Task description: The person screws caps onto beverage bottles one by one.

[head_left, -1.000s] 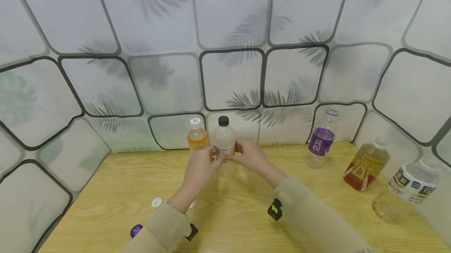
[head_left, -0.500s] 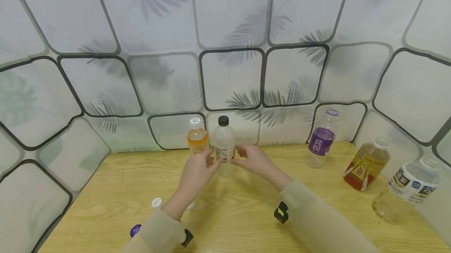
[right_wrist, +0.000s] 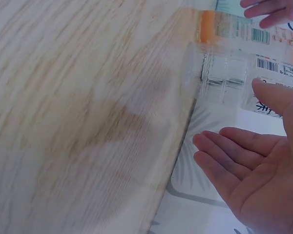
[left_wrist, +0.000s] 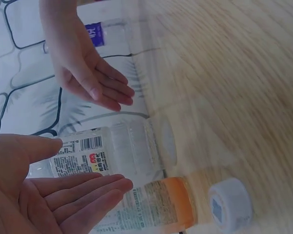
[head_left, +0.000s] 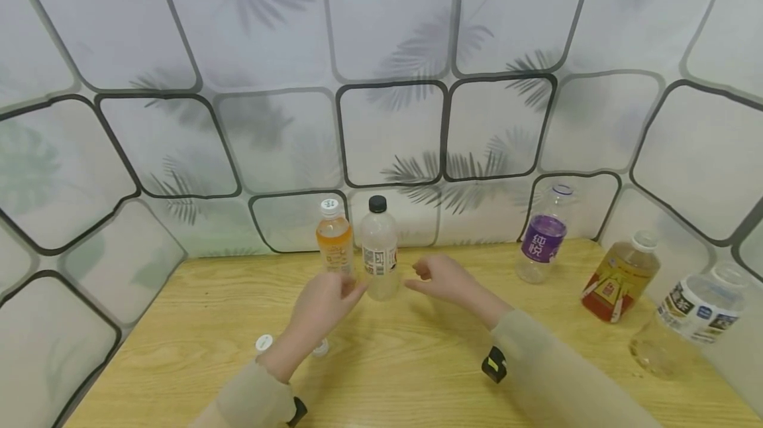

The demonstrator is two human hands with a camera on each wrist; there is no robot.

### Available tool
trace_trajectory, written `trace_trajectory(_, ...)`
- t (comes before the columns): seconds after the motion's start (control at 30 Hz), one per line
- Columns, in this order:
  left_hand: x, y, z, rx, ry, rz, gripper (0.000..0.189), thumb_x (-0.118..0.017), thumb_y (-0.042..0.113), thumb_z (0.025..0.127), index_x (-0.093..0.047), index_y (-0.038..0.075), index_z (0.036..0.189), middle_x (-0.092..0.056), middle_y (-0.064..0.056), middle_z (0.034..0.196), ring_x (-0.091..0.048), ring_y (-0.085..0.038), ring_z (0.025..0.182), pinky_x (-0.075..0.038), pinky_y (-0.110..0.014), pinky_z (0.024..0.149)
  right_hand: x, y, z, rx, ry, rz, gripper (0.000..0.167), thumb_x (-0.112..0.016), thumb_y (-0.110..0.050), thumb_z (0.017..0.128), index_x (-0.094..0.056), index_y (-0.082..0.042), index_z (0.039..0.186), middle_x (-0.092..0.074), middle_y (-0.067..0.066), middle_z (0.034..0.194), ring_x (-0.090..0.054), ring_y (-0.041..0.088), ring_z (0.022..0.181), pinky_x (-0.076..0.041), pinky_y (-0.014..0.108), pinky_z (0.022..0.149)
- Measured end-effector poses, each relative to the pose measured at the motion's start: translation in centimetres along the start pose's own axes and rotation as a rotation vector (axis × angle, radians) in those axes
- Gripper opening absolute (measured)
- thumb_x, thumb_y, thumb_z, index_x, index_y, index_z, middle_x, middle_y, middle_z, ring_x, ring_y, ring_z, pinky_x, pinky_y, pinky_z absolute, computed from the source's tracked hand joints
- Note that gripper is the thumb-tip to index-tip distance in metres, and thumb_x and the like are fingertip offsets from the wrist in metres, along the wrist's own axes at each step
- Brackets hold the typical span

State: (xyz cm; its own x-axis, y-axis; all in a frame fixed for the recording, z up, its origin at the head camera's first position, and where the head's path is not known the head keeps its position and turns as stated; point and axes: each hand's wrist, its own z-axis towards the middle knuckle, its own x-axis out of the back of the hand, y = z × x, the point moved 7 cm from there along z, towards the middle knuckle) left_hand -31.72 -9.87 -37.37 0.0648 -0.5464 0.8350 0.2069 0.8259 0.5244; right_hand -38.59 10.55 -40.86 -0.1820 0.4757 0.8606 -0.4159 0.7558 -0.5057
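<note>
A clear bottle with a black cap and a white label [head_left: 379, 242] stands upright near the back wall. Beside it on the left is a bottle of orange drink with a white cap [head_left: 334, 237]. My left hand [head_left: 324, 299] is relaxed in front of the orange bottle, its thumb apart from the fingers and nothing held. To the right of the black-capped bottle my right hand [head_left: 446, 282] hangs with loosely bent fingers, apart from it. Both wrist views show the palms bare, the left hand [left_wrist: 63, 195] and the right hand [right_wrist: 254, 170] having their fingers extended.
At the right stand uncapped bottles: one with a purple label [head_left: 544, 240], one with a yellow label [head_left: 620, 279] and a wide clear one [head_left: 685, 322]. White caps [head_left: 264, 342] lie near my left forearm on the wooden table [head_left: 393, 375]. A patterned wall [head_left: 393, 136] closes the back.
Both hands have let go of the black-capped bottle and drawn apart, back towards me. The bottle stays standing in place, and the purple cap at the left is now hidden behind my sleeve.
</note>
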Motion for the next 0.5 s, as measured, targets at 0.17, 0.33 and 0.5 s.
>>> trace_trajectory(0.17,-0.3,-0.7,-0.5,0.021,-0.046,0.01,0.03,-0.07,0.029,0.103,-0.073,0.012,0.077,-0.043,0.007,0.054,-0.039,-0.009,0.051,-0.033,-0.023,0.051,0.1,0.6,-0.7,-0.022,-0.042,-0.014,0.05,-0.075,-0.03,0.098,-0.069,0.009,0.128,-0.075,0.025,0.123,-0.074,0.039,0.113,-0.059,0.051,0.101)
trace_trajectory(0.33,-0.2,-1.3,-0.6,0.029,-0.075,0.058,0.041,-0.069,0.033,0.103,-0.065,0.014,0.067,-0.041,0.008,0.053,-0.035,-0.009,0.05,-0.03,-0.024,0.05,0.4,0.7,-1.6,-0.018,-0.08,-0.056,0.05,-0.077,-0.03,0.096,-0.07,0.01,0.126,-0.075,0.026,0.123,-0.074,0.04,0.114,-0.058,0.053,0.103)
trace_trajectory(0.5,0.0,-2.1,-0.8,0.034,-0.101,0.09,0.033,-0.07,0.032,0.103,-0.071,0.014,0.075,-0.053,0.005,0.059,-0.044,-0.011,0.054,-0.037,-0.027,0.052,0.8,1.1,-2.6,-0.023,-0.103,-0.081,0.049,-0.077,-0.031,0.096,-0.071,0.009,0.126,-0.076,0.025,0.123,-0.074,0.039,0.113,-0.058,0.053,0.103)
